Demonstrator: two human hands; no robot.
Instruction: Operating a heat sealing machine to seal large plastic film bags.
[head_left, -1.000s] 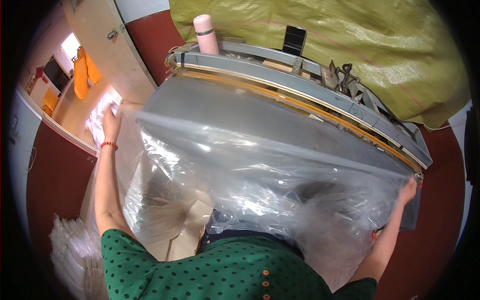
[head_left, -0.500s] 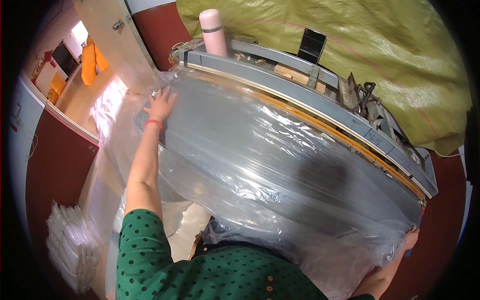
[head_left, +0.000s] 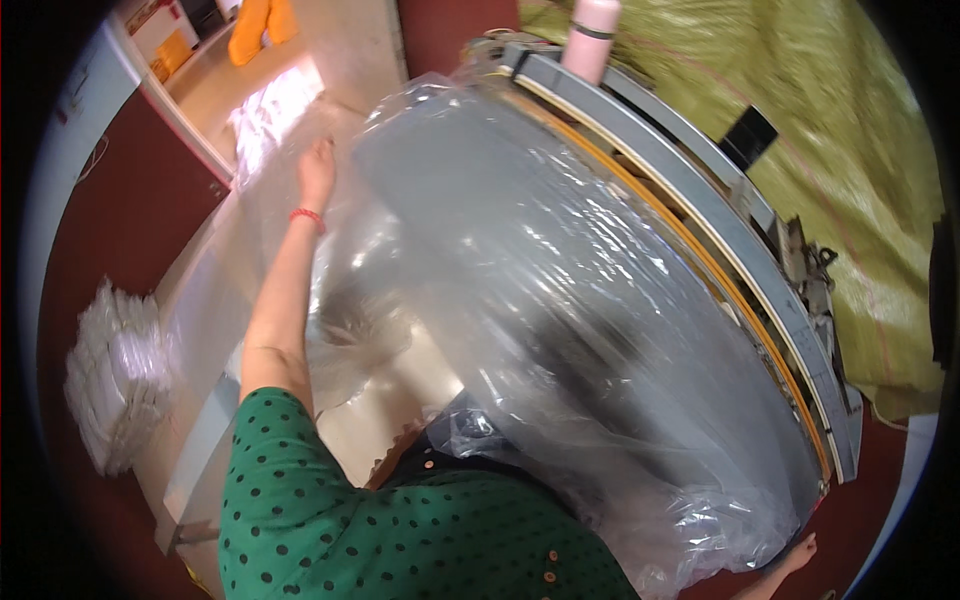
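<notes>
Clear plastic film [head_left: 520, 270] lies wrinkled over a long grey tabletop, its near side bunched by my waist. My left hand [head_left: 317, 178], with a red beaded bracelet at the wrist, is raised past the table's left end. Its fingers are closed on the film, which stretches down and left from there. By the table's near right corner is my right hand [head_left: 801, 552], low, with curled fingers beside the film's crumpled edge. What that hand pinches, if anything, is too small to make out.
A grey metal frame [head_left: 690, 170] with an orange strip runs along the table's far side. On it stand a pink bottle [head_left: 588, 45] and a black phone [head_left: 748, 138]. Stacked clear plastic bags [head_left: 115, 375] lie at left. A green tarp [head_left: 840, 130] hangs behind.
My left hand has gone from lying spread on the film to closed and lifted off the tabletop. My right hand has moved lower. The view has turned, shifting the table's far side rightward.
</notes>
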